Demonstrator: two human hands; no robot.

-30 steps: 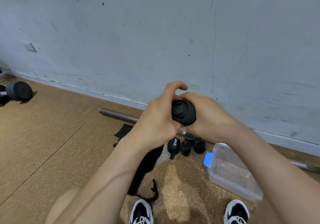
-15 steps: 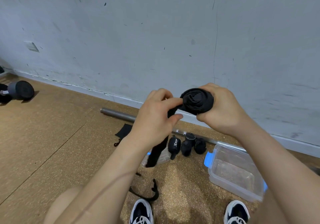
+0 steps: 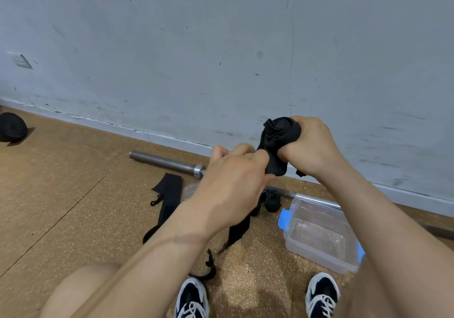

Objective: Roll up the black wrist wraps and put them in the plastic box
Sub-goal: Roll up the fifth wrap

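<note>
Since half a second ago our right hand (image 3: pixel 312 146) has carried the wrist wrap (image 3: pixel 280 133) up and to the right. It grips the rolled end, while our left hand (image 3: pixel 233 177) pinches the loose tail just below, which hangs toward the floor (image 3: pixel 73 207). The plastic box (image 3: pixel 317 256) sits near our right shoe (image 3: pixel 321 293). What may be another rolled wrap (image 3: pixel 272 201) lies just beside it.

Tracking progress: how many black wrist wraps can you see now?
3. A half-rolled wrap gripped by right hand and left hand; a flat wrap on the floor by the barbell; a rolled wrap beside the plastic box. More may hide behind the left hand.
</note>
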